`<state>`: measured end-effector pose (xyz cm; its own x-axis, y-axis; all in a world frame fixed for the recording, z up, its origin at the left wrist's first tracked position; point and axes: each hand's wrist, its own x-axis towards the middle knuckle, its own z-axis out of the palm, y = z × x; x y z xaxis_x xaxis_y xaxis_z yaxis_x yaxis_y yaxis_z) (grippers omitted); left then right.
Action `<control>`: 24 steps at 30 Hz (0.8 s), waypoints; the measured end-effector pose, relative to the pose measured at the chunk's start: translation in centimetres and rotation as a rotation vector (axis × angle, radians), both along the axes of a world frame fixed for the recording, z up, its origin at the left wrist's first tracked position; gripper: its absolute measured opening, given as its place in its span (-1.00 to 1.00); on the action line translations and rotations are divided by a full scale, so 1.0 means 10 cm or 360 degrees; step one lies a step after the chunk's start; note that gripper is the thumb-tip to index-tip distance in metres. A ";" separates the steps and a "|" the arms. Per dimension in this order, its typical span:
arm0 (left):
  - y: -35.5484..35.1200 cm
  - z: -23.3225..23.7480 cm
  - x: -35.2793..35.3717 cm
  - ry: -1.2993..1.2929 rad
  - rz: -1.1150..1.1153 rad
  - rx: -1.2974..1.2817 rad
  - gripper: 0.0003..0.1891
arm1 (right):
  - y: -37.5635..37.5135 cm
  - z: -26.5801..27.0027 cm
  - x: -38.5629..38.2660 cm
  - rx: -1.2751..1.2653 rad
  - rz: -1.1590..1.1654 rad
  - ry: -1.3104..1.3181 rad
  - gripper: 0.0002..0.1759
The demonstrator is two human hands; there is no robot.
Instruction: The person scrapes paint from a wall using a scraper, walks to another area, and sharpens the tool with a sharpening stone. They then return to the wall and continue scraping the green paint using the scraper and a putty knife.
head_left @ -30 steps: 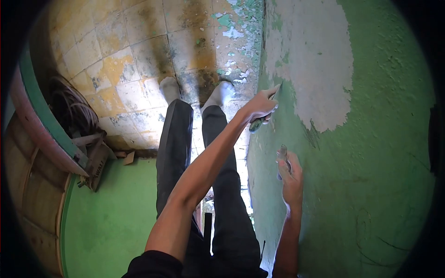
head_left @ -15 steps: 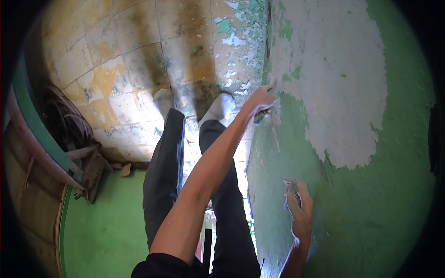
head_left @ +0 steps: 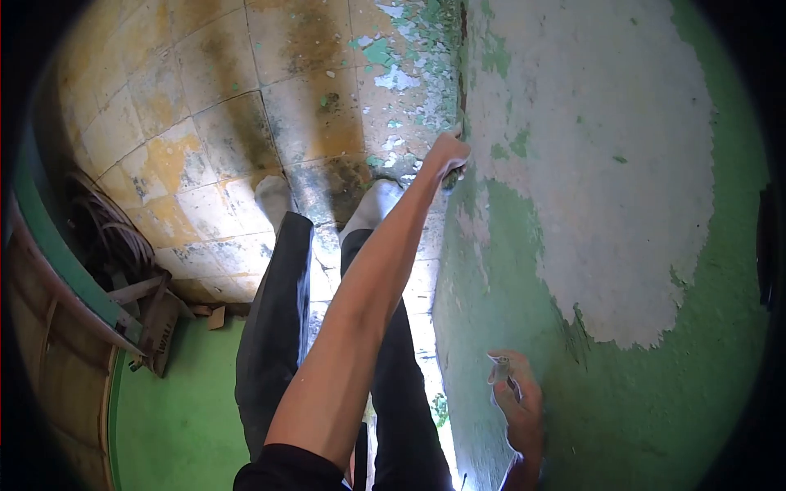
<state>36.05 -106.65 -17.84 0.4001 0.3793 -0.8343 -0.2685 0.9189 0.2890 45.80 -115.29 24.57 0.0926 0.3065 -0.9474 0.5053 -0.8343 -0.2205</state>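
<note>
My left hand [head_left: 449,155] is stretched forward to the foot of the green wall [head_left: 491,327], where wall and floor meet. Its fingers are closed round a small, partly greenish object, mostly hidden by the hand. Just beside it, the wall bears a large pale patch [head_left: 606,188] with ragged edges of green paint. Lower right, my right hand [head_left: 520,397] is held in front of the wall, with its thumb and fingers curled round a small greyish object [head_left: 499,370] too unclear to name.
Paint flakes [head_left: 397,79] lie along the wall's foot on the stained tile floor [head_left: 188,90]. My two feet [head_left: 377,200] stand on the tiles. At left are a coil of dark strips [head_left: 110,217], a box [head_left: 160,331] and a curved green-edged piece [head_left: 70,266].
The view has shifted slightly, and the pale patch appears larger and lower. My left hand has moved a little farther forward along the wall's foot. Both hands stay closed.
</note>
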 end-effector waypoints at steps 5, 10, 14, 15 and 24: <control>-0.06 0.95 -0.32 -0.0142 -0.0251 0.0042 -0.20 | 0.03 -0.03 -0.06 -0.0073 -0.0070 0.0007 -0.55; 0.06 0.24 -0.21 -0.0069 -0.0124 -0.0002 -0.19 | 0.04 -0.03 -0.06 -0.0102 -0.0077 0.0002 -0.56; 0.09 0.45 -0.21 0.0045 -0.0196 0.0084 -0.22 | 0.02 -0.01 -0.02 -0.0067 -0.0059 0.0031 -0.57; 0.07 0.75 -0.30 0.0063 -0.0237 0.0119 -0.23 | 0.01 0.01 -0.02 -0.0098 -0.0070 0.0029 -0.57; 0.21 1.72 -0.32 0.0233 -0.0187 0.0253 -0.29 | -0.09 -0.04 0.00 -0.0113 0.0020 -0.0004 -0.53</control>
